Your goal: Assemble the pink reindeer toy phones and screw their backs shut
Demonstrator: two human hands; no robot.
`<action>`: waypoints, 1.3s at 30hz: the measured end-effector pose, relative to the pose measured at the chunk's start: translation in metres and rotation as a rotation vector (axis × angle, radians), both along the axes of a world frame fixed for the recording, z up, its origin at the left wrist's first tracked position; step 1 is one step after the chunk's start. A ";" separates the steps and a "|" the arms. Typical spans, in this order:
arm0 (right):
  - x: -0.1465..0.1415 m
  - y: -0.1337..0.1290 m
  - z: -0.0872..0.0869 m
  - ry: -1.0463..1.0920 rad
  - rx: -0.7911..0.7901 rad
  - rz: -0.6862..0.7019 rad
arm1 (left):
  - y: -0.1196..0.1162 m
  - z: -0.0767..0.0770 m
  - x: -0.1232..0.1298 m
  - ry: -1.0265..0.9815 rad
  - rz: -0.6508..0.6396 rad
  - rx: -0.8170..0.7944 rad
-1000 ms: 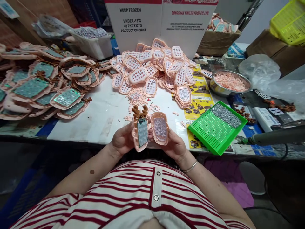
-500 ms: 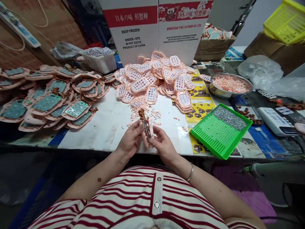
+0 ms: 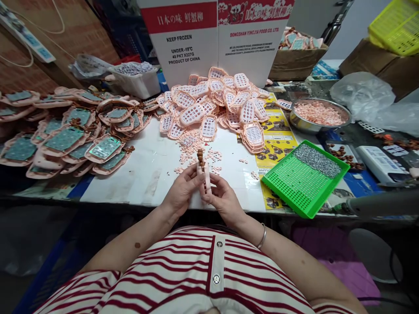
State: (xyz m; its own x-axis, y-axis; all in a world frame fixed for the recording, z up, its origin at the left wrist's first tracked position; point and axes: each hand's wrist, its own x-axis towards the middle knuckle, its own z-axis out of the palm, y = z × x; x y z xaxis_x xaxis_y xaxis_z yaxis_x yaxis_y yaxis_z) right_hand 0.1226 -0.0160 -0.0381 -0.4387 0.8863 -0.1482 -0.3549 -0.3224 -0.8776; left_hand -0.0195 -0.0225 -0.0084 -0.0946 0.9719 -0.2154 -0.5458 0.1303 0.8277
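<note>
Both hands hold a pink plastic casing (image 3: 205,185) edge-on above the front of the white table sheet. A brown bumpy piece (image 3: 200,158) sticks up from its far end, and a row of brown bits shows along its narrow side. My left hand (image 3: 182,190) grips the casing from the left, thumb on its edge. On the other side my right hand (image 3: 226,202) pinches its lower part between thumb and fingers. Just beyond lie small loose pink pieces (image 3: 196,146), and behind them a heap of pink casings with button holes (image 3: 216,98).
At left are stacked pink shells with green circuit boards (image 3: 65,139). On the right sit a green tray (image 3: 284,179) of small metal parts and a steel bowl (image 3: 319,115) of pink pieces. A grey cylindrical tool (image 3: 376,203) juts in at the table's right front edge.
The casing's parts, which stood apart with a dark layer between them, now sit closer together. It has turned more upright. The grey cylindrical tool at right appears higher.
</note>
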 end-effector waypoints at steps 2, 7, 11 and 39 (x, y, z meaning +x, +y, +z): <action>0.001 -0.001 -0.001 0.005 0.009 0.003 | -0.001 0.001 0.001 0.008 -0.007 0.009; 0.004 -0.001 -0.006 -0.090 0.088 -0.005 | 0.000 0.000 0.002 0.012 -0.017 0.017; 0.006 0.000 -0.010 -0.119 0.153 -0.008 | 0.000 -0.002 0.003 0.027 -0.058 0.012; 0.016 -0.005 0.013 -0.650 0.828 0.025 | 0.001 -0.015 -0.007 -0.168 -0.107 0.043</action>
State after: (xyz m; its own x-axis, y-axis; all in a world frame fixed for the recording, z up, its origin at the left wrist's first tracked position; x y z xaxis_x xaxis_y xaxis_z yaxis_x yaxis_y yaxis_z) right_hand 0.1389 -0.0212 -0.0248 -0.5115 0.8100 0.2867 0.2616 0.4646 -0.8460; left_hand -0.0267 -0.0210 -0.0237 0.0434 0.9831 -0.1777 -0.6619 0.1616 0.7320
